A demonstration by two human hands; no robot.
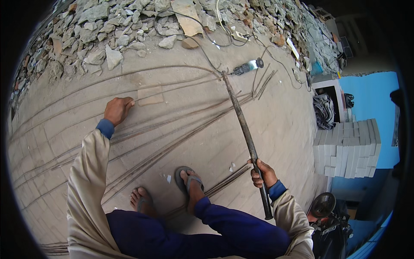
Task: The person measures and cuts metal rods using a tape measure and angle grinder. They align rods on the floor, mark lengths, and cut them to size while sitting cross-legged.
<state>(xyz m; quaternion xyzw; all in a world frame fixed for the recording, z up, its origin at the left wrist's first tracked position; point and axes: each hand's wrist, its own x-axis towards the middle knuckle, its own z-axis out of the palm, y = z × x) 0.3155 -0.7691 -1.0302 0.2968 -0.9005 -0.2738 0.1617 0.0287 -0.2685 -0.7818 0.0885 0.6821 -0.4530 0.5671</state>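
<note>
My right hand [263, 174] is wrapped round a long dark metal bar [242, 123], a lever like a rebar bending bar. Its lower end reaches past my hand toward my knee. The bar's far end meets the tips of thin steel rods near the angle grinder [248, 67]; how it engages them is too small to tell. At the left, my left hand [118, 111] is closed at a thin rebar rod [181, 87], which runs from the far left toward the bar's tip. More rebar rods [172, 144] lie in loose bundles on the ground between my hands.
Broken rubble [95, 32] is piled along the far side, with a black cable [207, 54] and a power strip [239, 36] before it. Stacked pale blocks [347, 149] stand at the right, near a motorcycle [330, 224]. My sandalled feet [189, 183] are beside another rod bundle [228, 179].
</note>
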